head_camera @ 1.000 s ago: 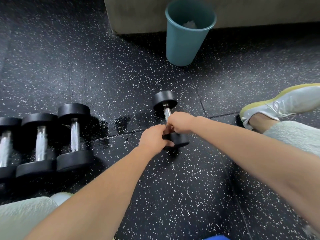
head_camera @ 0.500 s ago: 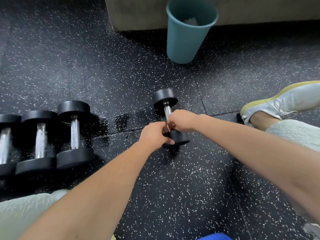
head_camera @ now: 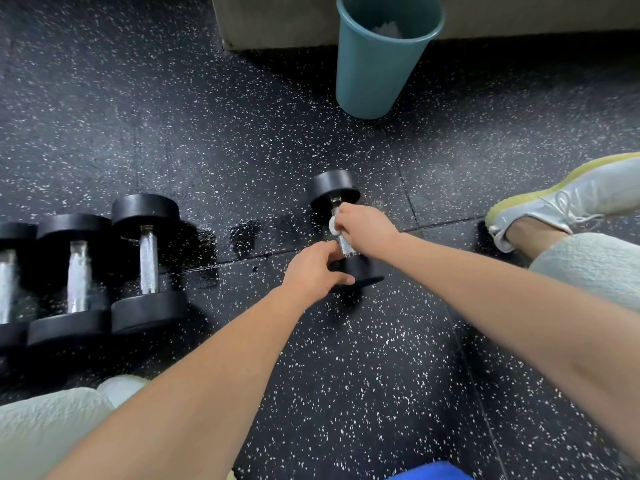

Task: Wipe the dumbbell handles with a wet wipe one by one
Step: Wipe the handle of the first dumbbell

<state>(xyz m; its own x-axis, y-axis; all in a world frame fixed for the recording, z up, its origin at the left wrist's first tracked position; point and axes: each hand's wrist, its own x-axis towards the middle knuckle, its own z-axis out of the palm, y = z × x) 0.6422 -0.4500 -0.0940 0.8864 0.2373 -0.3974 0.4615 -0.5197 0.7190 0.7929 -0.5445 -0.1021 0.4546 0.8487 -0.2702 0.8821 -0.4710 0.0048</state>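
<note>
On the black, white-speckled rubber floor (head_camera: 346,375), just ahead of the person's knees, a small dumbbell with round black heads and a knurled chrome handle (head_camera: 346,245) is lying with its axis running from six o'clock to twelve. The right hand (head_camera: 367,228) is wrapping round the far part of that handle, fingers curling over a crumpled white wet wipe (head_camera: 333,226) whose edge is peeking out at the hand's nine o'clock side. The wipe is being pinned between palm and metal, so a slide or twist would scrub the knurling. The left hand (head_camera: 313,271) is clasping the near black head at the six o'clock end, most likely to stop the weight rolling while the other hand is rubbing. Both hands are sitting close together, a short bare stretch of chrome showing between them, and the dumbbell is lying directly under both.

At nine o'clock from the hands, three larger black-headed dumbbells with chrome handles (head_camera: 77,277) are lying side by side in a row, well apart from the one being cleaned; whether they are finished or waiting cannot be told. Dark wet patches (head_camera: 246,233) are glistening between that row and the hands. At twelve o'clock a teal plastic bin (head_camera: 374,71) is standing against a pale ledge (head_camera: 270,22), holding something white and crumpled, probably placed there for spent wipes. At two o'clock a white shoe with a yellow sole (head_camera: 568,199) is resting on the floor.
</note>
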